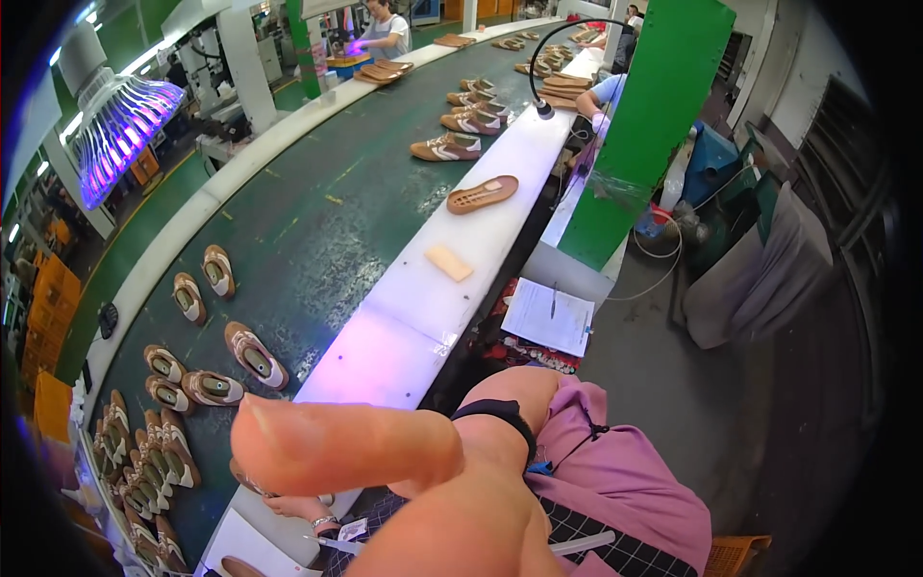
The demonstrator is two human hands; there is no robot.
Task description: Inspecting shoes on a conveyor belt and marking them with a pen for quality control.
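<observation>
My right hand (385,457) looms large right in front of the view, one thick digit stretched out to the left. Nothing shows in it; its other fingers are out of sight. Behind it, low at the near end of the white ledge, my left hand (293,507) has its fingers at a brown and white shoe (248,478) and seems to grip it. My right hand covers most of that shoe. A bracelet and a watch circle the left wrist. A white sheet (255,546) with a brown piece on it lies close by.
Several brown and white shoes (255,356) stand on the green conveyor belt (288,240). A shoe upper (483,194) and a tan rectangular piece (449,262) lie on the white ledge (404,317). A green panel (646,135) rises at right; a purple-lit lamp (125,125) hangs at left. Co-workers sit farther along.
</observation>
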